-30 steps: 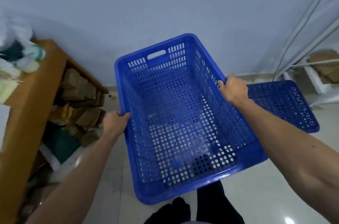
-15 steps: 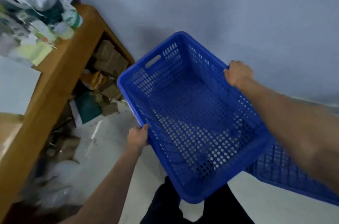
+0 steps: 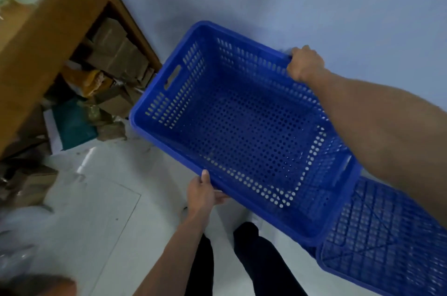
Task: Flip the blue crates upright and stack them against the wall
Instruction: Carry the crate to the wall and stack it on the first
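Note:
I hold a blue perforated crate point(image 3: 244, 126) upright, open side up, close to the pale wall. My left hand point(image 3: 202, 192) grips its near long rim from below. My right hand point(image 3: 306, 64) grips the far long rim next to the wall. A second blue crate point(image 3: 382, 242) lies upside down on the floor at the lower right, its ribbed bottom facing up, partly hidden under the held crate and my right forearm.
A wooden table point(image 3: 48, 36) stands at the left against the wall, with cardboard boxes point(image 3: 116, 53) and a teal packet point(image 3: 72, 123) crammed beneath it. My legs point(image 3: 242, 261) stand on the white tiled floor point(image 3: 108, 218) below the crate.
The held crate has swung left and down towards the wall and the table corner. My view has tilted further down. Both hands keep their grip on the rims.

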### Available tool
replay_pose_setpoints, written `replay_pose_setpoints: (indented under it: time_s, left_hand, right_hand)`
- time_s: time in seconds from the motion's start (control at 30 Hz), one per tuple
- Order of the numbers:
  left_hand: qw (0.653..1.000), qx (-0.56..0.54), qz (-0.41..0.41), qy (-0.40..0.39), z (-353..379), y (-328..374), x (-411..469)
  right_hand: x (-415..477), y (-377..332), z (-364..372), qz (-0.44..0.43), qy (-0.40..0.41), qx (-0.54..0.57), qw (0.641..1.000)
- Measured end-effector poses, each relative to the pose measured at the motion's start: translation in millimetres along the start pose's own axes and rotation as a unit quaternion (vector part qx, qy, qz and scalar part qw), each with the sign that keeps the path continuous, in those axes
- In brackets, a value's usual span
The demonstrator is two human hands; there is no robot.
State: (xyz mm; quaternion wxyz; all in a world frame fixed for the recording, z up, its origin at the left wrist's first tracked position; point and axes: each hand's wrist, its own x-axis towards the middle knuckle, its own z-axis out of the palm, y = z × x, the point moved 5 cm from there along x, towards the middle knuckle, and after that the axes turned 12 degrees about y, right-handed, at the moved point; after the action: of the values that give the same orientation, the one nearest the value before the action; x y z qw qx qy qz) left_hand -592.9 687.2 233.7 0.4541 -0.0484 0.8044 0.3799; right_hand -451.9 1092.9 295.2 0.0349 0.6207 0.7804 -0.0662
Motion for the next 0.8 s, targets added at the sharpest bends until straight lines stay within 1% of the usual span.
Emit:
replay_pose_setpoints:
  time_s: [0.1, 0.3, 0.43, 0.5, 0.6, 0.73, 0.8]
  left_hand:
    - [0.999, -0.035, -0.03, -0.009, 29.0, -4.2, 8.7]
    - [0.996, -0.073, -0.043, 0.004, 48.5, -17.9, -1.4]
    - [0.994, -0.084, -0.06, -0.03, 50.8, -12.0, 6.9]
    - [0.996, -0.05, -0.06, -0.051, 49.0, -7.2, 10.4]
    - [0.996, 0.032, -0.049, -0.066, 46.3, 6.9, 14.6]
    - [0.982, 0.132, -0.088, -0.107, 35.3, 17.9, 15.6]
    - [0.97, 0.217, -0.052, -0.093, 26.0, 26.4, 19.2]
  right_hand:
    - [30.9, -0.3, 14.4, -0.025, -0.018, -0.012, 0.999]
    - [43.7, -6.6, 34.3, -0.047, -0.033, -0.003, 0.998]
    - [49.5, -1.5, 46.7, -0.032, -0.051, 0.016, 0.998]
    - [46.8, 3.7, 53.4, -0.033, -0.067, 0.018, 0.997]
    - [40.2, 11.7, 50.2, -0.035, -0.08, 0.036, 0.995]
    - [9.2, 10.2, 43.3, -0.022, -0.121, 0.104, 0.987]
    - [-24.1, 0.7, 44.4, -0.042, -0.137, 0.122, 0.982]
